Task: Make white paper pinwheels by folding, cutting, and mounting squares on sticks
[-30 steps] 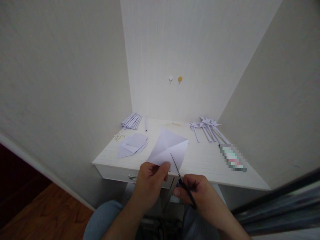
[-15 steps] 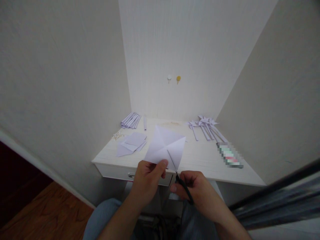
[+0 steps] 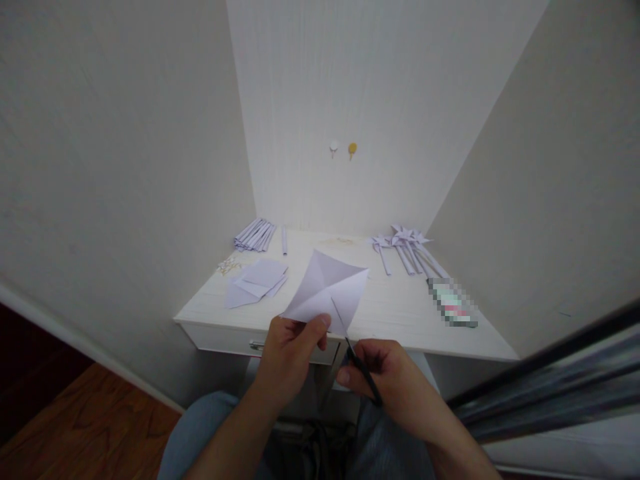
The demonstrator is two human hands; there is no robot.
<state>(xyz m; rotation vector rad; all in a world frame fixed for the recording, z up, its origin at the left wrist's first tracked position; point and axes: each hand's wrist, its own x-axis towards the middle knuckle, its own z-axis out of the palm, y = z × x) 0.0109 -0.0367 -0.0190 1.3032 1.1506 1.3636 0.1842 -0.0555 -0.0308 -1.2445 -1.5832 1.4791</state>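
A square of white paper (image 3: 320,287) with diagonal creases is pinched at its near edge by my left hand (image 3: 293,353), thumb on top. My right hand (image 3: 387,373) grips black-handled scissors (image 3: 364,377) with fingers through the handles. The blades reach into the paper from its near right corner, along a diagonal toward the middle. Beyond the hands lies a white desk (image 3: 400,320). Left of the held square rests a small pile of loose paper sheets (image 3: 260,280).
Rolled paper sticks (image 3: 255,235) are heaped at the back left, with a single paper roll (image 3: 285,241) beside them. Small pins (image 3: 229,266) lie near the left edge. Paper pinwheels (image 3: 407,240) are at the back right, near a blurred phone-like object (image 3: 453,303). Walls enclose the desk.
The view has shifted slightly. The held paper has tilted and bends more around the scissors, whose blades still lie along the diagonal. Both hands keep their hold.
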